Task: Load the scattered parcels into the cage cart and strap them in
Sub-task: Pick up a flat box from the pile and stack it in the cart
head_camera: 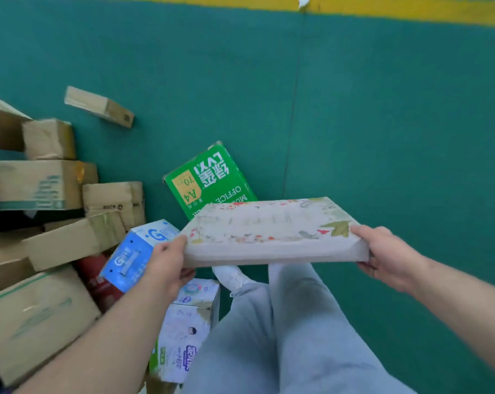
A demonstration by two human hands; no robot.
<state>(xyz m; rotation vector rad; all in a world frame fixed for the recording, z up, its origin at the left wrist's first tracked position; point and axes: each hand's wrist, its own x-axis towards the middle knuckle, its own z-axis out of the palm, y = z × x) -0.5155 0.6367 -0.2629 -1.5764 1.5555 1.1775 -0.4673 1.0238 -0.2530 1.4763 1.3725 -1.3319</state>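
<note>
The flat box [269, 228], pale with a leaf and flower print on its lid, is held in the air, roughly level, in front of the person's legs [283, 322] and above the green floor [382, 123]. The left hand [166, 263] grips its left end, thumb on the top edge and fingers curled underneath. The right hand [382, 254] grips the near right corner the same way. Nothing else supports it.

Just beyond the flat box a green paper box [209, 180] lies on the floor, partly hidden by it. Left of the left hand sits a tilted blue box [135, 254], and a white box [183, 331] stands near the left leg, close to a white shoe [230, 275]. A heap of brown boxes [41, 223] fills the left side, leaning on one another. A small brown box [98, 106] lies apart, farther off. A yellow line [411, 12] runs along the far edge of the floor.

The cage cart is not in view, so the carry is probably only beginning. Both grips sit at the ends, near the edge, so a quick turn could tip the flat box or let a corner slip. The white box and blue box lie close to the feet and could trip a step to the left. The leaning heap looks unsteady and may slide if bumped.
</note>
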